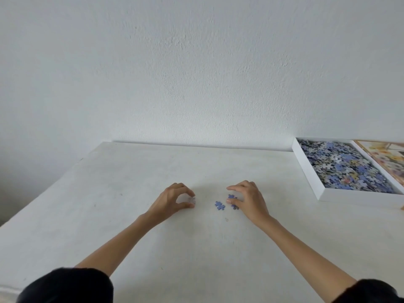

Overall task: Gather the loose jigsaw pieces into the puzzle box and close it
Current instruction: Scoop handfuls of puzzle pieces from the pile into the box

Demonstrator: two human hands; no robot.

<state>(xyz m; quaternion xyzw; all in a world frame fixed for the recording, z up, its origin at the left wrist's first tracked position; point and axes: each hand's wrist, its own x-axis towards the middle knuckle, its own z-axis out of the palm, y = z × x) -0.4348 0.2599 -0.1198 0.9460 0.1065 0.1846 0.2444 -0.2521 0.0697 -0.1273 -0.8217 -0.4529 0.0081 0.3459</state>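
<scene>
Looks like a plain room at home. Bare white plaster wall [196, 73], white counter [131, 171], a jigsaw box [307, 169]

The table [153, 237] is plain off-white and the wall [196, 62] white, finely textured. The puzzle box [306, 169] is white. The boxed pieces [345, 169] are mixed blue, violet, grey and white. The lid [391, 158], far right, bears a yellow, orange and cream floral print. The loose pieces [219, 205] are solid blue-violet. The speckled piece [192, 200], left of them, is white with dark dots. The sleeves [70, 285] are black.

puzzle box [306, 162] far right on table [131, 171] | loose pieces [219, 205] centre, between hands
</scene>
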